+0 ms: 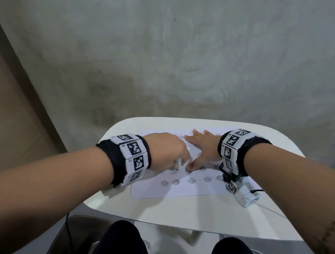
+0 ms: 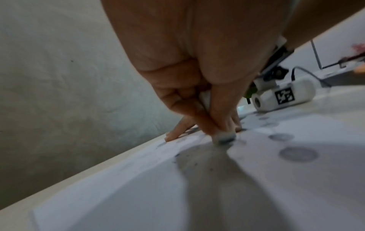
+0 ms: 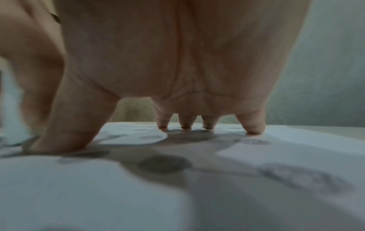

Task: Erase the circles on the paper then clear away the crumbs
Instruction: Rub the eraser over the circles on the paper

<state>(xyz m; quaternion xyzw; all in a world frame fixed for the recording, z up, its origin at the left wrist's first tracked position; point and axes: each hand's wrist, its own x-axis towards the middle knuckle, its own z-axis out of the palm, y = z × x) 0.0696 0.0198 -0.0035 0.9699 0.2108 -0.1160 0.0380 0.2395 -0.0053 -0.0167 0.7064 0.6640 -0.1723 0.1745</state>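
Observation:
A white sheet of paper (image 1: 178, 189) with several grey pencil-shaded circles (image 1: 176, 182) lies on a small white table (image 1: 193, 216). My left hand (image 1: 172, 150) pinches a white eraser (image 1: 179, 163), whose dirty tip (image 2: 225, 139) presses on the paper. Dark crumbs (image 2: 195, 164) lie in the shadow just in front of the eraser. My right hand (image 1: 202, 148) lies spread on the paper, fingertips (image 3: 254, 131) and thumb (image 3: 65, 137) pressing it flat, right beside the eraser. More circles (image 3: 165, 164) show under my right palm.
The white wrist camera unit (image 1: 247, 197) with its black cable rests on the table at the paper's right edge. The table's rounded edges fall off to a grey floor (image 1: 171, 53) all round. My knees (image 1: 120, 245) are under the near edge.

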